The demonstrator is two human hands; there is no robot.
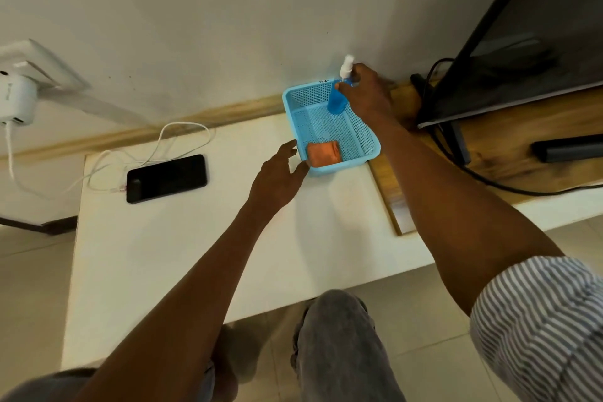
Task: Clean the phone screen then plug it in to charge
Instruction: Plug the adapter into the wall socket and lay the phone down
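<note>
Near the upper middle of the frame, the right hand (365,91) grips a blue spray bottle (336,101) with a white nozzle, held upright at the far corner of a light-blue mesh basket (365,137). An orange cloth (324,154) lies folded in the basket's near corner. The left hand (277,179), fingers spread, reaches toward the basket's near-left rim; whether it touches is hard to tell. Left of centre, a black phone (167,178) lies flat on the white table (182,254), a white cable (156,147) at its left end. The cable loops toward a white charger (16,101) at the far left edge.
</note>
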